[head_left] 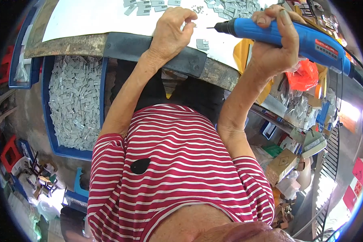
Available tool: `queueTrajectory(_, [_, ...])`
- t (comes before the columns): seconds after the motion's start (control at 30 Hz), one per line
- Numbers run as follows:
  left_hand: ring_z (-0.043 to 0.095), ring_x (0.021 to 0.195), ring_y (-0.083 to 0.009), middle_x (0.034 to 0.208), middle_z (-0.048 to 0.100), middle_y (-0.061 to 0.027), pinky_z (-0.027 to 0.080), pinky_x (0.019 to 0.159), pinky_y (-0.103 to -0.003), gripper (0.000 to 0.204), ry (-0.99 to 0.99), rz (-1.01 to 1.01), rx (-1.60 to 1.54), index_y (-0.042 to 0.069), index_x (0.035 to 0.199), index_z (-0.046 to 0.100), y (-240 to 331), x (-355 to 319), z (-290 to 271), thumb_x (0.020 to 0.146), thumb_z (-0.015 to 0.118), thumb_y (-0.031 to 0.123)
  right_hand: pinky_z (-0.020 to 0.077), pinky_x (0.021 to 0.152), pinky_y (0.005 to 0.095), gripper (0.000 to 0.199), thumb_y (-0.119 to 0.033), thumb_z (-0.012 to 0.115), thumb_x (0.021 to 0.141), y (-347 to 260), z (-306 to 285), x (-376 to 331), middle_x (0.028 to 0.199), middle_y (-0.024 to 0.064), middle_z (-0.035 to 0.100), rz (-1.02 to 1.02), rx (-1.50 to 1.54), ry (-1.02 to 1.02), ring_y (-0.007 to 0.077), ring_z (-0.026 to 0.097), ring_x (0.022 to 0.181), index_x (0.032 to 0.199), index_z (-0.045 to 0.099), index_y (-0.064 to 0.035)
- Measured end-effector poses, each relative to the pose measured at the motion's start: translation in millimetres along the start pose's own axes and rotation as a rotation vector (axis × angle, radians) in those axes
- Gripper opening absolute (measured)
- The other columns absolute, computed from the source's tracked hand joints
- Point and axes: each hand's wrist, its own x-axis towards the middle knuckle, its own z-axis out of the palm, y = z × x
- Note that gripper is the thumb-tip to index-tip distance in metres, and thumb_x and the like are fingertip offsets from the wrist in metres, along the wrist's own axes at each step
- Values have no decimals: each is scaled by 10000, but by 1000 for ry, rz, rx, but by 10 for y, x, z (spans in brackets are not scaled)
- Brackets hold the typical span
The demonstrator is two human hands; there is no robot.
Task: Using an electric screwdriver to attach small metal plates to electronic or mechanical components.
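My right hand point(276, 40) is wrapped round a blue electric screwdriver point(246, 29). Its thin bit points left, towards my left hand. My left hand point(173, 32) is over the near edge of the white tabletop point(84, 20), with thumb and forefinger curled towards each other in a pinch. Anything between those fingertips is too small to make out. Just right of that hand, a flat grey plastic piece point(202, 44) lies below the screwdriver bit. Farther back are several more grey pieces point(144, 8) and a scatter of tiny parts point(197, 9).
A black pad point(127, 46) covers part of the table edge. Below left stands a blue bin point(72, 152) full of small grey pieces. More grey parts point(234, 8) are heaped at the back. A red plastic bag point(302, 76) and cluttered boxes point(284, 161) are at the right.
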Motion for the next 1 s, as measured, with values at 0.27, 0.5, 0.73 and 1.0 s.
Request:
queueTrajectory(0.27, [502, 804, -288, 830, 527, -141, 419, 759, -392, 162, -66, 102, 311, -7, 879, 564, -17, 25, 121, 725, 562, 40, 435, 592, 287, 214, 3, 583, 758, 80, 196, -65, 746, 111, 535, 40, -91, 160, 149, 511, 593, 951, 491, 9])
queueTrajectory(0.5, [504, 796, -294, 821, 518, -152, 424, 753, -397, 147, -119, 55, 371, -6, 854, 553, -12, 41, 129, 717, 567, 47, 448, 600, 273, 189, 3, 582, 759, 227, 143, -29, 725, 98, 536, 73, -75, 129, 147, 525, 581, 931, 504, 2])
queueTrajectory(0.73, [533, 737, -295, 746, 535, -145, 438, 715, -407, 125, -110, -9, 326, -5, 817, 564, -54, 34, 120, 724, 595, 73, 461, 584, 274, 190, -15, 602, 747, 285, 217, -4, 703, 94, 544, 39, -115, 89, 156, 546, 573, 915, 515, 6])
queueTrajectory(1.0, [550, 760, -289, 753, 546, -144, 445, 718, -395, 145, -141, -67, 352, 5, 821, 570, -14, 54, 102, 723, 635, 90, 475, 560, 275, 207, -10, 622, 717, 407, 218, 1, 685, 101, 562, 64, -342, 193, 170, 558, 536, 899, 526, 9])
